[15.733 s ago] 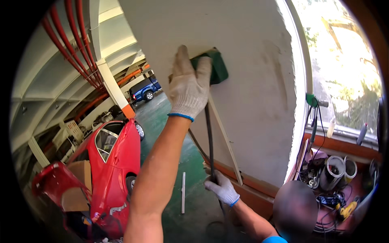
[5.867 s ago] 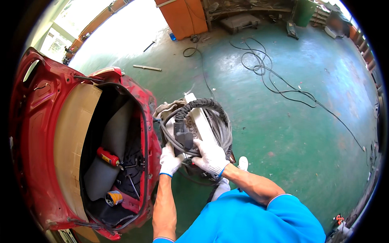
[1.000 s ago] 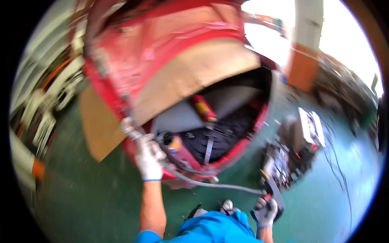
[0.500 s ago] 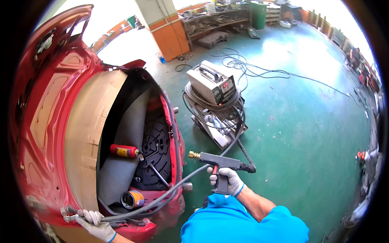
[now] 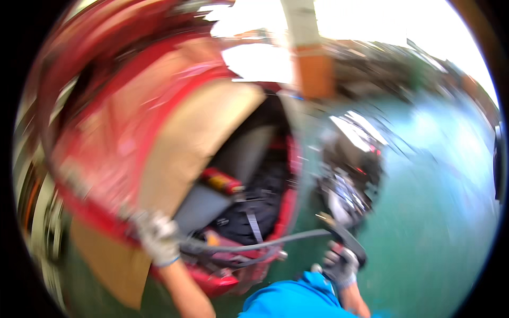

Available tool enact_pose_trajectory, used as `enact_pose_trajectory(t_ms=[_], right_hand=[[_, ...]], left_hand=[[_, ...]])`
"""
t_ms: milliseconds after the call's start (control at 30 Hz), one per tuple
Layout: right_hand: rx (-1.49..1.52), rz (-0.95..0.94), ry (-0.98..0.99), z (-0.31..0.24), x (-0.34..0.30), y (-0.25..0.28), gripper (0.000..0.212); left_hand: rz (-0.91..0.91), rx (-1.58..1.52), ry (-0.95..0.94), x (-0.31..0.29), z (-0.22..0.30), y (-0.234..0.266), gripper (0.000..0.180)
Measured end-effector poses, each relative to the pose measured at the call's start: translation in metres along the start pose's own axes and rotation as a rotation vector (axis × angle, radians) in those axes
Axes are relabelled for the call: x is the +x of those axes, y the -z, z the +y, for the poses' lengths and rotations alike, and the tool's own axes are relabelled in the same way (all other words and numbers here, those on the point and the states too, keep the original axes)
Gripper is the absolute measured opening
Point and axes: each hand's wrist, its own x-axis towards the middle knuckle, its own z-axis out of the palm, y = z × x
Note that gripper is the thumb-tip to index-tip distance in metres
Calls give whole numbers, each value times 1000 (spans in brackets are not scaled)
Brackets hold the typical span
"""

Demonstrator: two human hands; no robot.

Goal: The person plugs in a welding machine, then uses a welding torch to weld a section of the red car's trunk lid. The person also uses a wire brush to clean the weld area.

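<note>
My right hand (image 5: 343, 263), in a pale knit glove, is closed around the grip of a black welding gun (image 5: 349, 243). Its brass tip (image 5: 324, 217) points up and left. My left hand (image 5: 158, 238), gloved too and smeared by motion, is at the near rim of the open red car trunk. There its fingers seem wrapped around the end of a thick grey cable (image 5: 265, 243); the cable's tip is too blurred to make out. From there the cable arches over the trunk opening toward the gun. Brown cardboard (image 5: 185, 146) covers part of the trunk lid's inner side.
Inside the trunk lie a red spray-can-shaped canister (image 5: 220, 180) and a metal bar (image 5: 254, 225) on a black liner. A welding machine (image 5: 352, 140) on a cart of tools stands on the green floor (image 5: 429, 212). An orange-based pillar (image 5: 314, 71) rises behind.
The view has swung left and blurred, so the car and machine sit further right in it. The gun, still in my right hand, is now tilted and lower. My left hand stays at the trunk rim.
</note>
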Motion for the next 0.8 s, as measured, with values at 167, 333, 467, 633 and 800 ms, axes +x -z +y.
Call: enact_pose_trajectory(t_ms=[167,333,467,633,800], right_hand=[[-227,-5,145,18,-28,-35,40],[-468,-24,70,24,-21,-100,51],[-699,75,152,47,-20,-120,53],[-708,62,-62,21,-10,-29,53],[-736,-21,149,109,-28,-64,33]], left_hand=[[-92,71,-33,38,-23,-33,40],[293,294,-235,48,1,-39,37],[352,377,-344,61,30,-29,37],[368,376,-409,80,62,-20,41],[306,345,-323,84,58,-5,36]])
